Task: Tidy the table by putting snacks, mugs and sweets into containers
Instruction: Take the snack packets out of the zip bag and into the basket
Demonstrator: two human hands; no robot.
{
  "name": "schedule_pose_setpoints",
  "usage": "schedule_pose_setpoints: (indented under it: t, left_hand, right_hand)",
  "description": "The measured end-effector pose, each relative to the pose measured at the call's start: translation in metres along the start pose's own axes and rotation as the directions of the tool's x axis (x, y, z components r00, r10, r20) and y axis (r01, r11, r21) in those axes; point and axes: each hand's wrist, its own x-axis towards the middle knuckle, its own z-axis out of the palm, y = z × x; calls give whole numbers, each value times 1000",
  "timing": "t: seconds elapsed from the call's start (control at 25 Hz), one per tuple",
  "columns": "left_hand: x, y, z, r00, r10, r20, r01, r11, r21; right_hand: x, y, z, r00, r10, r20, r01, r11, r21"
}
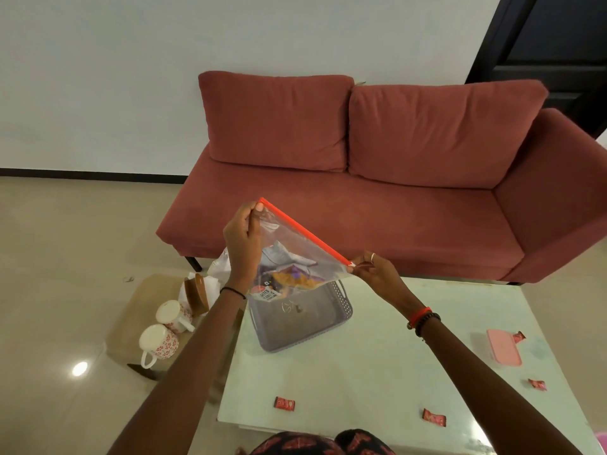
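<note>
I hold a clear zip bag (295,257) with an orange-red zip strip up in the air over a grey perforated basket (302,323). Snack packets lie in the bag's lower part. My left hand (243,244) pinches the strip's upper left end. My right hand (374,274) pinches the white slider at its lower right end. Red wrapped sweets lie on the pale table (361,372): one at front left (284,403), one at front middle (434,417), one at right (537,384), and one beside a pink lidded box (504,347). Two white mugs with red flowers (161,343) (172,315) stand on a low stool to the left.
A brown-lidded jar (197,297) and white bags sit behind the mugs on the low stool (138,310). A red sofa (377,178) stands just beyond the table. My knees show at the table's front edge.
</note>
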Motion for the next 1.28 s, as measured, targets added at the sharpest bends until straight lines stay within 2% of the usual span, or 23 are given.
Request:
schedule_pose_setpoints:
  t: [0.2, 0.44, 0.52, 0.92, 1.04, 1.16, 1.2, 1.24, 1.28]
  left_hand:
    - [-3, 12, 4, 997, 37, 74, -34, 998, -45]
    - [-8, 21, 8, 976, 73, 204, -60, 996, -67]
    - [-9, 24, 10, 973, 50, 227, -31, 996, -88]
    - [-17, 23, 12, 951, 17, 308, 33, 987, -158]
    - [-12, 22, 9, 949, -44, 311, 89, 988, -129]
    - [-5, 18, 12, 939, -188, 287, 182, 982, 45]
    - [-7, 18, 15, 908, -285, 307, 266, 958, 105]
    - [-14, 19, 19, 841, -414, 350, 385, 910, 150]
    - [-23, 19, 24, 738, -529, 418, 494, 846, 199]
  right_hand:
    - [-7, 18, -11, 998, 56, 18, -55, 998, -42]
    - [-1, -30, -17, 995, -67, 70, 63, 996, 59]
    - [2, -46, -18, 994, -52, 92, 46, 997, 64]
    - [9, -58, -15, 971, -47, 235, 72, 993, -96]
    - [11, -56, -12, 956, 5, 295, -14, 1000, 28]
    - [8, -55, -1, 938, -20, 345, -97, 943, 318]
    - [7, -55, 5, 938, -27, 344, -130, 895, 426]
    - [6, -54, 12, 941, -16, 339, -170, 841, 514]
    - [6, -53, 20, 941, 8, 338, -214, 789, 577]
